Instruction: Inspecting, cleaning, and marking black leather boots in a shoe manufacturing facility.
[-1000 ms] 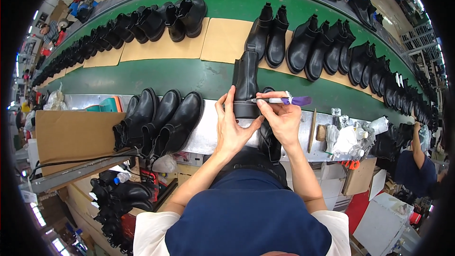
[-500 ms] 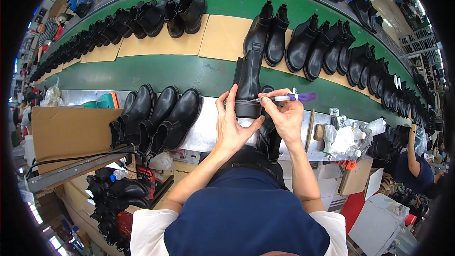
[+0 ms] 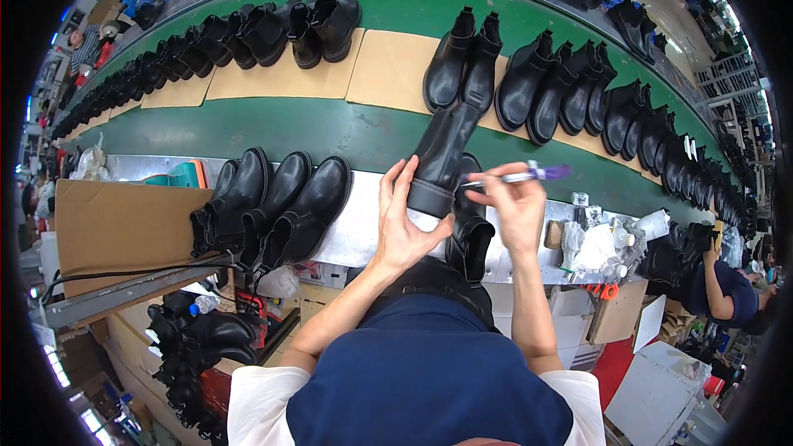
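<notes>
Here's the black boot (image 3: 443,153) over the metal surface (image 3: 363,215), heel (image 3: 431,199) facing the person, long axis slanting away and rightward! The left hand's (image 3: 401,227) fingers grip it around the heel; the right hand's (image 3: 519,219) pinch a pen (image 3: 534,173), tip pointing left, just beside it.

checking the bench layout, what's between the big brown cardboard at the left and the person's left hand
In the head view, a group of black ankle boots lies beside the brown cardboard; then bare metal benchtop before the left hand.
</notes>
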